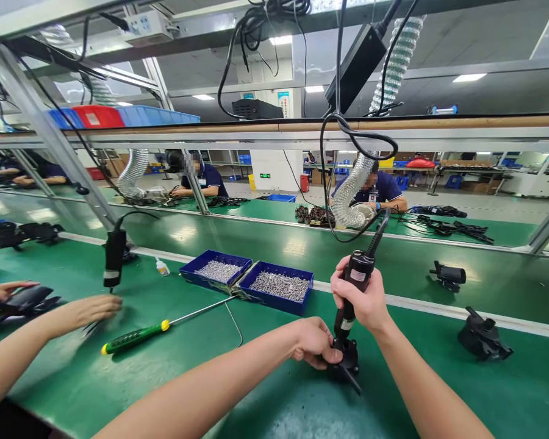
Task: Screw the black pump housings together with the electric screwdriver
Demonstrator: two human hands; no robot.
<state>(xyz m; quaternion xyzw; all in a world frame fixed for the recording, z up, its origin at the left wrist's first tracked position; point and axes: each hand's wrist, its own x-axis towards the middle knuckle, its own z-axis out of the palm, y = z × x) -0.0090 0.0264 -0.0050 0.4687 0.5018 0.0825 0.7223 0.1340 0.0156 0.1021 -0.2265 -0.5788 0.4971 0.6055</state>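
My right hand point(363, 292) is wrapped round a black electric screwdriver point(359, 268), which points down with its cable rising from the top. The tool's lower end meets a black plastic part point(348, 358) on the green bench. My left hand point(315, 344) is closed on that part from the left, its thumb pressing on it; a thin dark piece sticks out toward the front. The screwdriver's tip is hidden within the part. Two blue trays stand beyond my left hand, the right tray point(312, 292) and the left tray point(187, 274), both filled with small metal screws.
A green-handled screwdriver point(137, 337) lies left of my arm, near a small white bottle point(161, 267). Another electric screwdriver point(114, 259) hangs above a co-worker's hand point(85, 312). Black parts point(484, 335) sit at right. A looped cable point(324, 183) hangs ahead.
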